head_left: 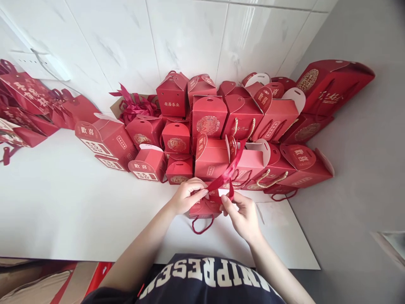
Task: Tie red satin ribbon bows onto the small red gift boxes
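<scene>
My left hand (186, 196) and my right hand (242, 213) meet over a small red gift box (202, 210) on the white table (79, 211). Both pinch a red satin ribbon (226, 175), which runs up and to the right from my fingers. The left hand's fingers are closed on the ribbon's lower end, the right hand's fingers pinch a loop of it just beside. A dark red cord handle (202, 228) hangs from the box toward me. The box is mostly hidden under my hands.
Several red gift boxes (209, 116) are stacked against the tiled wall behind my hands. More red boxes and bags (28, 109) lie at the far left, a large red box (332, 86) at the right. A bundle of red ribbons (137, 105) sits in an open carton.
</scene>
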Demonstrator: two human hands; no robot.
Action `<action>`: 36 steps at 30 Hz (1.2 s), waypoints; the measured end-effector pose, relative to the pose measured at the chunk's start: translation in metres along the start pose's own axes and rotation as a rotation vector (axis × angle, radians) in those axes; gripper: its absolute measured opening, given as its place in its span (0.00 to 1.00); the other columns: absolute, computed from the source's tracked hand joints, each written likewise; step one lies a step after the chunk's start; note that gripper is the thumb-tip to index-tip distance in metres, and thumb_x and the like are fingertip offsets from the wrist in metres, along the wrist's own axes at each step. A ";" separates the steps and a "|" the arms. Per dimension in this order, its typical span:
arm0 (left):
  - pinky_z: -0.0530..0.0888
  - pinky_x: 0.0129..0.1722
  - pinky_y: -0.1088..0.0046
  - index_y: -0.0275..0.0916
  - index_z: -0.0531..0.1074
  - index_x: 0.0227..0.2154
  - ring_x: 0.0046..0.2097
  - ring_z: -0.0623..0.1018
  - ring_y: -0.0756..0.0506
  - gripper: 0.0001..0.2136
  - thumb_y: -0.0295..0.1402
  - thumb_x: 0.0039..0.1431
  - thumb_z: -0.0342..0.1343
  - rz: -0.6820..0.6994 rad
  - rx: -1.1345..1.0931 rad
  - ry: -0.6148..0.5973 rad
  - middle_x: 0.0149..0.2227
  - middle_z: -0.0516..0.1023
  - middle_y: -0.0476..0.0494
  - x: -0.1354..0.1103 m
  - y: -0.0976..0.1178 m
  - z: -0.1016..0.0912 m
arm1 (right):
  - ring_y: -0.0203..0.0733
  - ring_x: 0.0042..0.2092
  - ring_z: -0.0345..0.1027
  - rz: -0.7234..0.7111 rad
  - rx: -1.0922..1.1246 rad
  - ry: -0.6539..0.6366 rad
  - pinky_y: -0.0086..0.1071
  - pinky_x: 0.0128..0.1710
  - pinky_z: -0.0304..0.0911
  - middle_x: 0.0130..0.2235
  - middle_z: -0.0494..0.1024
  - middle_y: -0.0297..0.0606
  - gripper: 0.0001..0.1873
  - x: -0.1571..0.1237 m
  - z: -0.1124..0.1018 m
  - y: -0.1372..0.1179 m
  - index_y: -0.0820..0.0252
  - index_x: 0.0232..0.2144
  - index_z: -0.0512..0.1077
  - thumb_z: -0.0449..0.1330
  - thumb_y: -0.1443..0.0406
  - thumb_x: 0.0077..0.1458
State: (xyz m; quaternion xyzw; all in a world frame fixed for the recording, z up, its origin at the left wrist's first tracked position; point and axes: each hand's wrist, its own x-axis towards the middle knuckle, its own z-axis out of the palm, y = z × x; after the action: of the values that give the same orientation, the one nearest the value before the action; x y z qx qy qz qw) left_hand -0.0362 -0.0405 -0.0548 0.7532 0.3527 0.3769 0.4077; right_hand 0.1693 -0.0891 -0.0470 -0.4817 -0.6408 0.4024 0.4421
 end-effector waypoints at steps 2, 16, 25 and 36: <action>0.72 0.45 0.69 0.36 0.77 0.28 0.42 0.76 0.45 0.13 0.34 0.66 0.53 0.011 0.019 -0.001 0.35 0.79 0.41 0.001 0.001 0.001 | 0.35 0.26 0.61 -0.086 -0.032 -0.004 0.29 0.29 0.57 0.22 0.69 0.32 0.20 0.001 -0.001 -0.011 0.60 0.21 0.66 0.55 0.58 0.64; 0.72 0.41 0.71 0.36 0.74 0.32 0.40 0.77 0.46 0.09 0.31 0.65 0.52 0.022 0.064 -0.036 0.36 0.78 0.44 -0.001 0.007 0.005 | 0.35 0.35 0.70 -0.265 -0.068 -0.334 0.27 0.36 0.63 0.34 0.77 0.33 0.08 0.044 -0.017 -0.063 0.58 0.37 0.73 0.55 0.63 0.66; 0.73 0.42 0.69 0.37 0.75 0.31 0.40 0.76 0.45 0.03 0.29 0.59 0.59 0.070 0.037 -0.013 0.35 0.79 0.43 0.000 -0.005 0.004 | 0.33 0.23 0.58 -0.082 -0.221 -0.210 0.27 0.25 0.56 0.21 0.68 0.28 0.11 0.020 -0.017 -0.014 0.57 0.31 0.67 0.60 0.57 0.62; 0.74 0.43 0.65 0.37 0.76 0.31 0.41 0.76 0.43 0.04 0.31 0.59 0.58 0.106 0.067 -0.017 0.36 0.80 0.40 0.001 -0.006 0.003 | 0.39 0.24 0.64 -0.081 -0.818 -0.258 0.30 0.23 0.48 0.25 0.74 0.37 0.12 0.028 -0.021 -0.032 0.58 0.25 0.69 0.62 0.59 0.57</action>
State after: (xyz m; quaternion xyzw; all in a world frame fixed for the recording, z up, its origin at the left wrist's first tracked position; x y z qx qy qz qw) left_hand -0.0346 -0.0383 -0.0612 0.7872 0.3215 0.3795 0.3645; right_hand 0.1766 -0.0662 -0.0063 -0.5376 -0.8159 0.1545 0.1464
